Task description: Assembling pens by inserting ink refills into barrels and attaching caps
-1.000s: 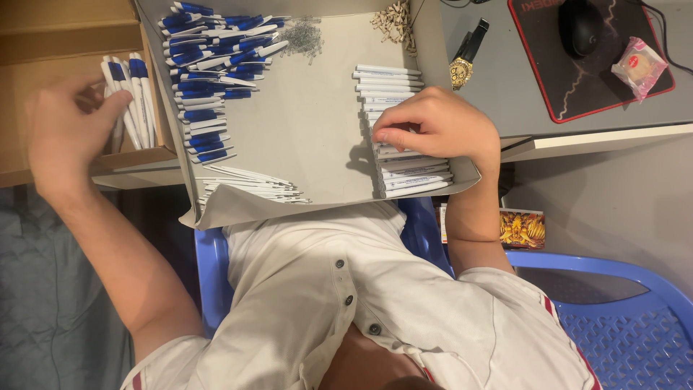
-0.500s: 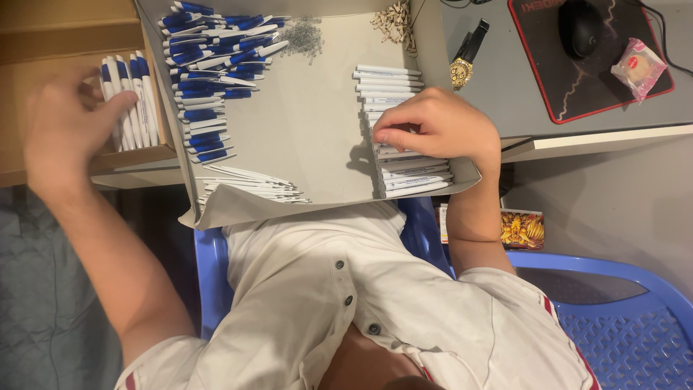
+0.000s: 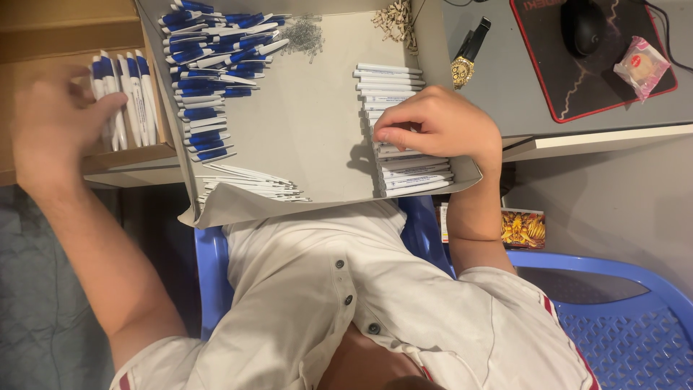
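Fingers [image 3: 393, 133] of the right hand [image 3: 440, 130] curled tight, tips pinching down on the column of white plastic pen barrels [image 3: 404, 170] at the right side of the flat grey cardboard sheet [image 3: 317, 137]; whether one barrel is actually gripped, cannot tell. Left hand [image 3: 54, 126] blurred, fingers loosely bent around the upright bundle of white pens with blue caps [image 3: 130, 97] standing in the brown cardboard box [image 3: 72, 29] left of the sheet; thumb touches the bundle, firm hold not clear. Head view only. Pile of blue-and-white pens [image 3: 209, 65] lies at the sheet's upper left, a few white barrels [image 3: 253, 184] near its lower edge, small heap of springs [image 3: 307, 32] at top. Gold wristwatch [image 3: 465, 61], black mouse [image 3: 583, 25] on red-edged mat [image 3: 548, 65], wrapped sweet [image 3: 642, 65] on grey desk [image 3: 498, 101]. Person sits on blue plastic chair [image 3: 621, 310].
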